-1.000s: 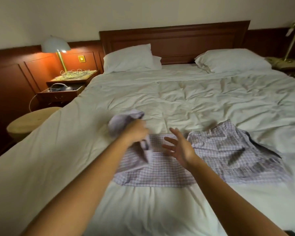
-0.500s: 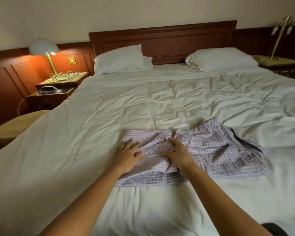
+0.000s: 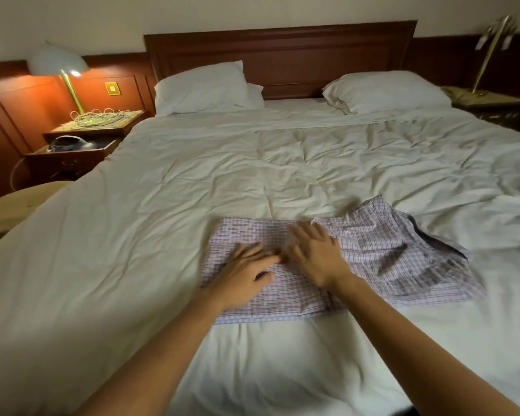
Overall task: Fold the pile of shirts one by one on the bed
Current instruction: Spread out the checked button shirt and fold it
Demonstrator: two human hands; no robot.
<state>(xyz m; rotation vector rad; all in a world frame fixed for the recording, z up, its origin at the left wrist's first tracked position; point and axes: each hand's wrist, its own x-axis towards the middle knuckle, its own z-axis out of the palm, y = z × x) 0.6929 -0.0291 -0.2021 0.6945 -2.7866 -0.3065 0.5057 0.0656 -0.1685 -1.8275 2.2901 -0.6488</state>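
Observation:
A pale checked shirt (image 3: 379, 253) lies spread across the white bed (image 3: 192, 181), its left part folded flat and its right part still rumpled. My left hand (image 3: 246, 273) rests flat on the folded left part, fingers straight. My right hand (image 3: 314, 255) lies flat on the shirt's middle, fingers spread and a little blurred. The two hands sit close together, almost touching. Neither hand grips any cloth.
Two white pillows (image 3: 204, 88) (image 3: 385, 91) lean against the wooden headboard (image 3: 282, 52). A lit lamp (image 3: 59, 63) and tangled cables (image 3: 99, 117) sit on the left nightstand. A round stool (image 3: 15, 202) stands left of the bed. Another lamp (image 3: 493, 49) stands at the right.
My left hand laid the lifted sleeve down onto the shirt and let go. Both hands now lie flat on the cloth, which looks smoother on the left.

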